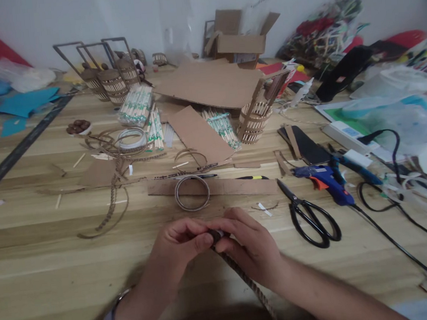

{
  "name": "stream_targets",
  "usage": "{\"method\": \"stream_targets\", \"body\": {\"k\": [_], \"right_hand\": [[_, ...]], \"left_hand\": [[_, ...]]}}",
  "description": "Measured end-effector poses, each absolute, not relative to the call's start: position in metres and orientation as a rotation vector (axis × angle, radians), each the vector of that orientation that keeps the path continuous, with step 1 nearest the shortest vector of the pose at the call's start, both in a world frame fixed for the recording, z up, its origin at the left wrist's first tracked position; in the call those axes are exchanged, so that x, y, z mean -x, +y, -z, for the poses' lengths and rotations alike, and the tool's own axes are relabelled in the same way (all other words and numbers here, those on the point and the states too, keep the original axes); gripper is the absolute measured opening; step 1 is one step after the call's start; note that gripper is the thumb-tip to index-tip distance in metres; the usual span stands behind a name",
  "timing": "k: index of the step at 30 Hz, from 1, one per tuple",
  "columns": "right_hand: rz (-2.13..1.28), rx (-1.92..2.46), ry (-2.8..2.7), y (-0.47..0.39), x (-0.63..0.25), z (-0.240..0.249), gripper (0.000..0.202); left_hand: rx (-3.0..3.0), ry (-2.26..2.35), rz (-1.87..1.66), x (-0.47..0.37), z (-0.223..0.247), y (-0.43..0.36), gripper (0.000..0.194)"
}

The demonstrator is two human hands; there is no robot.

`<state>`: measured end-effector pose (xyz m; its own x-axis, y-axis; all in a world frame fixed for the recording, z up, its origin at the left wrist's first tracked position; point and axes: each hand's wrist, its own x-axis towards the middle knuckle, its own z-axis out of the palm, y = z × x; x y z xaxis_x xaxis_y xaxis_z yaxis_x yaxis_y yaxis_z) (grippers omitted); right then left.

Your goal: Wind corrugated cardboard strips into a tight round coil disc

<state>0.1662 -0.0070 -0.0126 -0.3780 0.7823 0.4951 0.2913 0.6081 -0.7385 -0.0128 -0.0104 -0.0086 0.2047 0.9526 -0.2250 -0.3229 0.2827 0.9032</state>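
Close in front of me, my left hand [185,242] and my right hand [252,243] meet at the end of a brown ridged strip [248,280]. Thumb and fingers of the left pinch its small dark end, which looks curled. The right-hand fingers close round the same end from the other side and partly hide it. From there the strip trails down toward the table's near edge. Just beyond my hands a roll of tape [176,195] lies on a long cardboard strip [234,187]. Black-handled scissors [308,216] rest to the right of my right hand.
A blue glue gun [329,182] with a black cord lies at right. Loose brown strips [113,201] lie at left. Farther back are bundled wooden sticks [136,104], cardboard sheets [207,83], a stick-covered basket [255,121], several handled baskets [113,86] and a bowl of brown balls [79,127].
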Motion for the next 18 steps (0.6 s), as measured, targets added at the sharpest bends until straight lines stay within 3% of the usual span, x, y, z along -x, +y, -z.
{"method": "stream_targets", "body": {"k": [7, 12, 18], "right_hand": [[-0.565, 0.871, -1.987, -0.006, -0.164, 0.005, 0.033], [-0.629, 0.882, -2.071, -0.003, -0.16, 0.0, 0.044], [-0.58, 0.867, -2.162, 0.005, -0.16, -0.008, 0.052]], "left_hand": [[-0.798, 0.853, -1.066, 0.01, 0.009, -0.01, 0.033], [-0.641, 0.859, -1.035, 0.01, 0.004, -0.008, 0.04], [-0.511, 0.886, -0.997, 0.011, -0.001, -0.006, 0.038]]}}
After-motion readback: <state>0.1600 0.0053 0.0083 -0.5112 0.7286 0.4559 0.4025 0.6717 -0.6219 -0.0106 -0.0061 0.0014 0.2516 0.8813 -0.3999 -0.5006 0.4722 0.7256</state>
